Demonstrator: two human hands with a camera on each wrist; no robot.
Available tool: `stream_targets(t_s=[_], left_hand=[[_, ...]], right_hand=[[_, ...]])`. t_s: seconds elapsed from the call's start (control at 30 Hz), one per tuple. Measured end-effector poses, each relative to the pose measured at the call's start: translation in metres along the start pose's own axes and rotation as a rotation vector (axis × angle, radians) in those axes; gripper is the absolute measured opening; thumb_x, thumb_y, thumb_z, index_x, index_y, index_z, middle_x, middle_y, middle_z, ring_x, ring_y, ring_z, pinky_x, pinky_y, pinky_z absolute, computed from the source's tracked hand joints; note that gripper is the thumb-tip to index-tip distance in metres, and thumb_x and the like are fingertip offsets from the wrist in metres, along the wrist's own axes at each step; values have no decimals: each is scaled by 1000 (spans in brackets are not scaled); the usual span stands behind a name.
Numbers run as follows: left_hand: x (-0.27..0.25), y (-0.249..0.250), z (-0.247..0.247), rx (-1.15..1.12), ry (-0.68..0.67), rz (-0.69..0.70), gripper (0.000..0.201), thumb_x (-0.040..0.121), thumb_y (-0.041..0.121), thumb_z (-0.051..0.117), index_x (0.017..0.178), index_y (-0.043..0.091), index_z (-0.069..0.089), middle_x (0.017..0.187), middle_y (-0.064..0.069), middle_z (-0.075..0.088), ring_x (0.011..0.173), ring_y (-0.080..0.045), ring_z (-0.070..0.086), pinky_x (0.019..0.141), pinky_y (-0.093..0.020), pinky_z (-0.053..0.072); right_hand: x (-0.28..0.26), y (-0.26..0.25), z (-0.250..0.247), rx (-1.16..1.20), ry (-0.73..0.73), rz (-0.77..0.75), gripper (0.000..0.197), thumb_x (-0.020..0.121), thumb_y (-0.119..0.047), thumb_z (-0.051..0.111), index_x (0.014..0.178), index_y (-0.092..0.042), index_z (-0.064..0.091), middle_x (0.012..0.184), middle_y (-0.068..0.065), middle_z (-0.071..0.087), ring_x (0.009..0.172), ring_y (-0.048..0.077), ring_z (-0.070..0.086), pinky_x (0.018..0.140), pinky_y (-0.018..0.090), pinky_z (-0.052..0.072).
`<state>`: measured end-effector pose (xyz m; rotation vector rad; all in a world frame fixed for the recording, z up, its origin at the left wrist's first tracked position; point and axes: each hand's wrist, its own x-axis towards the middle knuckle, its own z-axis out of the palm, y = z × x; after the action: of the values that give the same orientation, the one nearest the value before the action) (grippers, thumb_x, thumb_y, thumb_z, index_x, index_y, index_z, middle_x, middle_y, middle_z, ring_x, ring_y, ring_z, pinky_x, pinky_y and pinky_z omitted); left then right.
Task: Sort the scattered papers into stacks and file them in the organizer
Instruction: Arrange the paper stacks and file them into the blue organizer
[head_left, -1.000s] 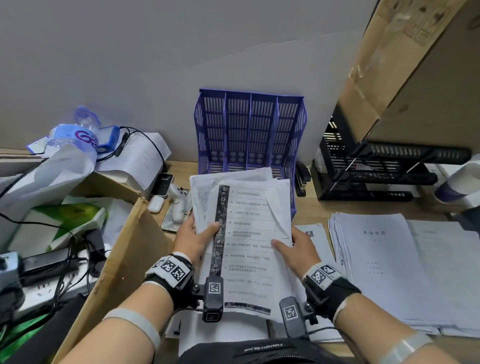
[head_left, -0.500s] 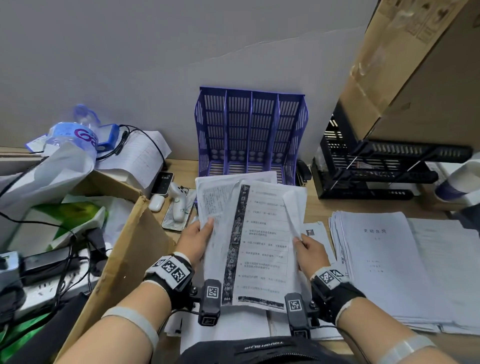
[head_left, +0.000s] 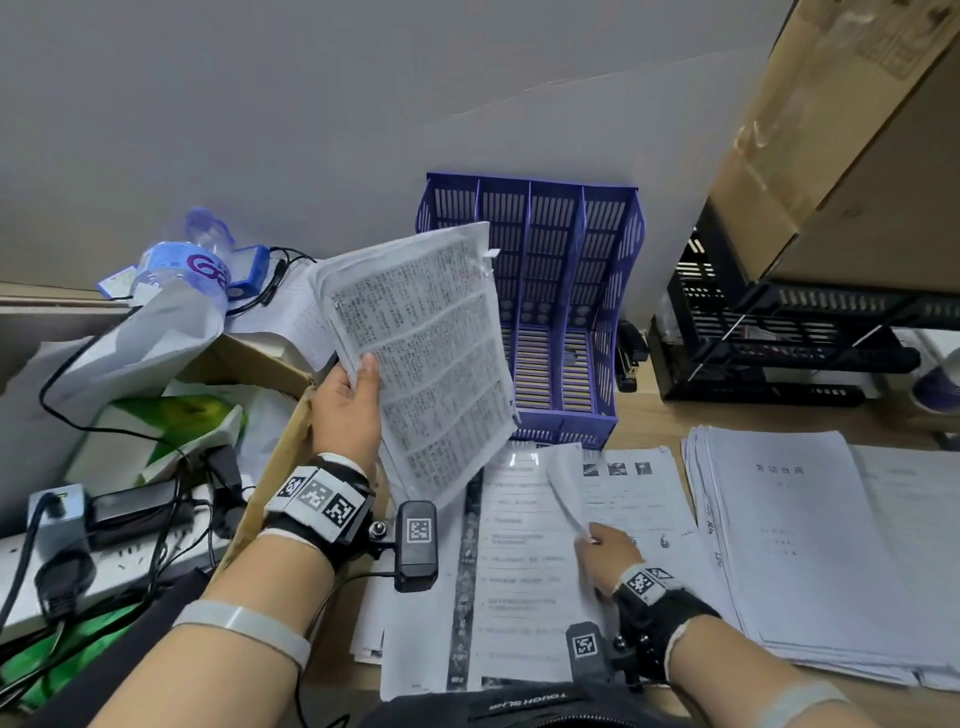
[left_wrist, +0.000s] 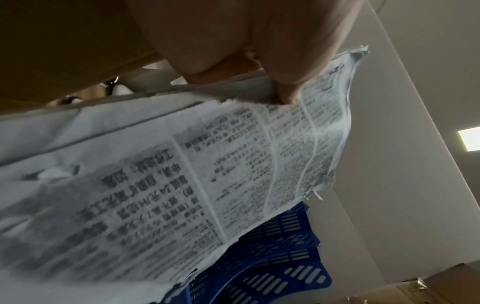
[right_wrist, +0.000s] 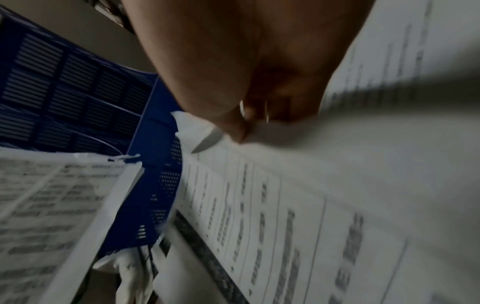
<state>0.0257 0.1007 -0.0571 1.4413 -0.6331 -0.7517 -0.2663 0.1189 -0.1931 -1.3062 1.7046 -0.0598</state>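
My left hand grips a thick bundle of densely printed sheets by its left edge, thumb on top, lifted and tilted in front of the blue slotted organizer. In the left wrist view the thumb presses the bundle. My right hand pinches the edge of a curled sheet on the page with a dark vertical band lying on the desk. The right wrist view shows the fingertips pinching that paper edge beside the organizer.
A tall stack of white papers lies at the right. A black wire rack and a cardboard box stand behind it. At the left are a cardboard flap, cables, a power strip and a water bottle.
My left hand has lifted the printed bundle up off the pile toward the organizer. The banded page has dropped flat onto the desk, and my right hand moved down to its right edge.
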Motion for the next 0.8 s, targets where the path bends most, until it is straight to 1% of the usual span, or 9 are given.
stream_targets(t_s=[0.1, 0.2, 0.27, 0.37, 0.47, 0.53, 0.6, 0.73, 0.8], left_hand=[[-2, 0, 3, -80, -78, -75, 25, 100, 27, 52, 114, 10, 66, 114, -10, 73, 109, -26, 69, 96, -50, 54], [-2, -10, 4, -118, -176, -165, 35, 101, 27, 50, 127, 5, 59, 122, -15, 69, 114, -31, 66, 99, -53, 51], [-7, -14, 9, -127, -254, -227, 36, 102, 26, 47, 130, 6, 57, 123, -15, 68, 114, -30, 66, 97, -49, 53], [-17, -21, 24, -98, -386, -314, 35, 103, 25, 45, 128, 4, 59, 119, -15, 70, 105, -27, 70, 84, -41, 60], [-27, -30, 44, -59, -468, -391, 34, 103, 26, 46, 124, 4, 61, 115, -16, 72, 97, -28, 72, 77, -41, 61], [-35, -36, 59, -38, -519, -416, 34, 103, 27, 46, 124, 5, 61, 117, -18, 70, 102, -32, 69, 87, -50, 57], [-42, -41, 72, -21, -543, -409, 31, 103, 26, 46, 121, 9, 63, 113, -14, 73, 103, -31, 68, 92, -49, 54], [-54, -65, 93, 216, -692, -305, 25, 98, 25, 56, 120, 18, 64, 117, -6, 72, 105, -25, 70, 93, -51, 55], [-62, -81, 103, 308, -780, -359, 21, 99, 21, 54, 117, 20, 64, 117, -8, 72, 102, -27, 71, 92, -55, 55]], right_hand=[[1, -4, 12, 78, -99, -15, 15, 91, -19, 48, 93, -11, 61, 80, 4, 58, 68, 19, 51, 64, 29, 42], [3, -15, -4, 277, -19, 17, 36, 91, -35, 44, 114, -14, 62, 96, 1, 62, 75, 16, 59, 67, 33, 48], [-9, -30, -27, 565, 33, 30, 37, 97, -41, 42, 112, -16, 65, 101, 1, 67, 84, 17, 62, 69, 32, 46], [-33, -43, -59, 842, -136, -13, 42, 96, -54, 41, 107, -26, 70, 90, -10, 72, 81, 11, 64, 71, 28, 44], [-46, -41, -67, 745, -161, -103, 30, 90, -40, 62, 115, -23, 66, 116, -5, 70, 111, 18, 62, 93, 36, 47], [-48, -30, -68, 740, -107, -122, 28, 90, -19, 66, 116, -13, 61, 115, 6, 71, 112, 25, 64, 90, 37, 51], [-52, -13, -69, 745, -48, -99, 25, 90, -10, 64, 114, -12, 57, 107, 10, 74, 101, 30, 70, 88, 48, 56], [-58, 28, -78, 652, 101, -64, 28, 85, -13, 61, 112, -21, 56, 109, 1, 73, 99, 23, 71, 93, 51, 53], [-65, 42, -84, 551, 121, -37, 36, 80, -22, 59, 115, -28, 54, 113, -3, 70, 103, 20, 67, 96, 48, 52]])
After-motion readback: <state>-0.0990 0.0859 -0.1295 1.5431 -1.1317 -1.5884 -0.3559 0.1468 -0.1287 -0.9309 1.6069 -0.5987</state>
